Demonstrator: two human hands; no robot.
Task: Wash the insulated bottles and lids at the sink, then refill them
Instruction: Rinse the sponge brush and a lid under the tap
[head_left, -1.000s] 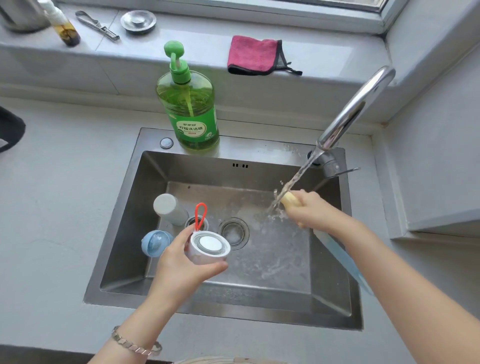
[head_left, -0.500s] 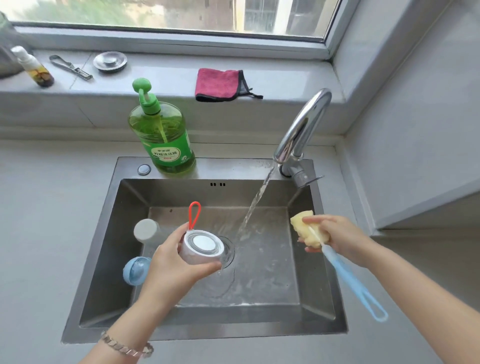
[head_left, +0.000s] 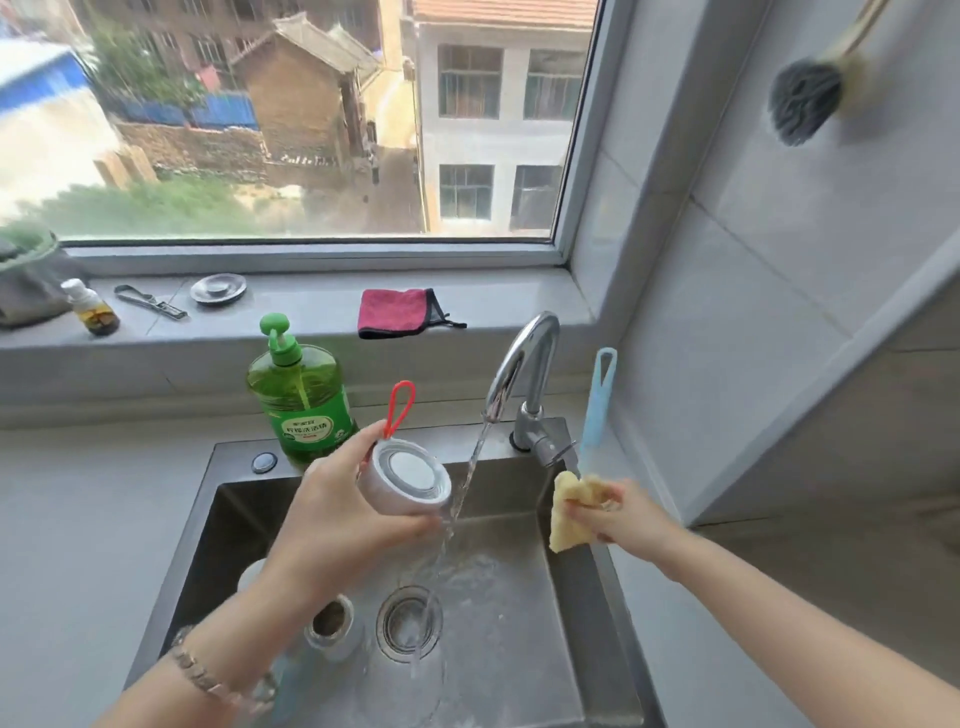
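A green soap bottle stands on the sink rim, at eleven o'clock from the drain. The left hand grips a white lid with a red loop, held just left of the stream from the faucet. An open insulated bottle sits in the basin at nine o'clock from the drain. At two o'clock the right hand pinches a yellow sponge brush, its blue handle pointing up. The hands are well apart.
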